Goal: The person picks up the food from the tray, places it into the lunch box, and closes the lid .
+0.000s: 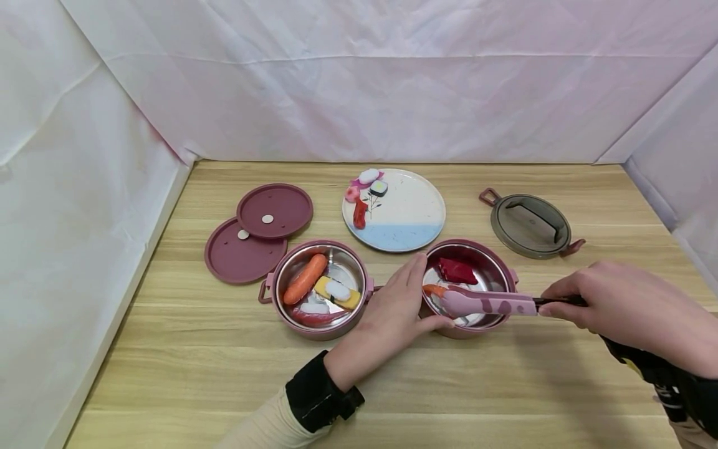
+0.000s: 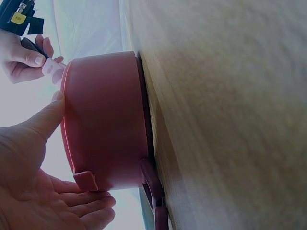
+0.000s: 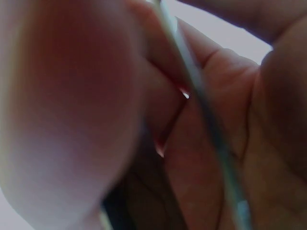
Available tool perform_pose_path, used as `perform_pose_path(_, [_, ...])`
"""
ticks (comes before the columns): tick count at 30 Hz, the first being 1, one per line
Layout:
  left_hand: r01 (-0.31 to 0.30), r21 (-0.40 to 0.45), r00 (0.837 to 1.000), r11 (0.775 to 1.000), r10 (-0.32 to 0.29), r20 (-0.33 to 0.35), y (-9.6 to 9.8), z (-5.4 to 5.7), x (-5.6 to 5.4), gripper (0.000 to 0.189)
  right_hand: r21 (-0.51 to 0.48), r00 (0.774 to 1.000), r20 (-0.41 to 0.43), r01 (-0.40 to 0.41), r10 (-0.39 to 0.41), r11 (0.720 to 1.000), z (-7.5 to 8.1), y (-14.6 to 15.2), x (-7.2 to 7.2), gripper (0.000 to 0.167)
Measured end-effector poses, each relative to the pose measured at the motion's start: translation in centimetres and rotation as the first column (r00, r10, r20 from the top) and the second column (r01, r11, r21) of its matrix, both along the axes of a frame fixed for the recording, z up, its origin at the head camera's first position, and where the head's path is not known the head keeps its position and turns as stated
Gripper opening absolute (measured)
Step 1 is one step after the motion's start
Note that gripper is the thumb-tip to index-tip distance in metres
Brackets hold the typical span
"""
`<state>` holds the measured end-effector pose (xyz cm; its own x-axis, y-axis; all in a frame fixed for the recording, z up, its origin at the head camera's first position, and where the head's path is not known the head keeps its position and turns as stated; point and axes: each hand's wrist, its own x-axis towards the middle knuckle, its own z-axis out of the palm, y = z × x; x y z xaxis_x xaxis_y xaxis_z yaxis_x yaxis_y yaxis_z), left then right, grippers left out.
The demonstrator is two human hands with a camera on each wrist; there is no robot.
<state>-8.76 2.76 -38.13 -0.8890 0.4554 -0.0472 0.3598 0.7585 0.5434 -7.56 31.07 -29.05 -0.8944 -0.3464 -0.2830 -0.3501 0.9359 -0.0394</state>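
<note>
The left hand (image 1: 392, 300), fingers nearly straight and thumb spread, touches the right-hand pot (image 1: 462, 333) around 9 o'clock, its forearm angling up from 7. Inside the pot, the tongs' (image 1: 482, 304) tips meet an orange piece (image 1: 432, 290) near 9. The right hand (image 1: 622, 305) pinches their dark handle (image 1: 561, 300), palm down, the pot at its fingers' 9 o'clock.

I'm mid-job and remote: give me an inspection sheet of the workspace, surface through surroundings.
Surface: wood-grain table.
Job items: right pot contains a red piece; tongs reach in, at an orange piece. Left pot contains a sausage and more.
Clutter: two overlapping red lids, plate with small pieces, grey lid.
Hands: left hand touches right pot's rim; right hand grips tongs' dark handle.
Cables: nothing seen.
Surroundings: pale cloth walls.
</note>
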Motion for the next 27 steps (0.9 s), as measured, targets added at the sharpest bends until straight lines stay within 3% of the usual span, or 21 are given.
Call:
perform_pose_path(14, [-0.007, -0.002, 1.0, 1.0, 0.007, 0.021, -0.04, 0.12, 0.08, 0.106, 0.013, 0.998, 0.053, 0.03, -0.031, 0.999, 0.21, 0.02, 0.27, 0.021])
perform_pose_path(27, [-0.007, -0.003, 1.0, 1.0, 0.007, 0.019, 0.0, 0.18, 0.09, 0.106, 0.002, 0.999, -0.022, 0.039, -0.039, 0.999, 0.59, 0.52, 0.53, 0.022])
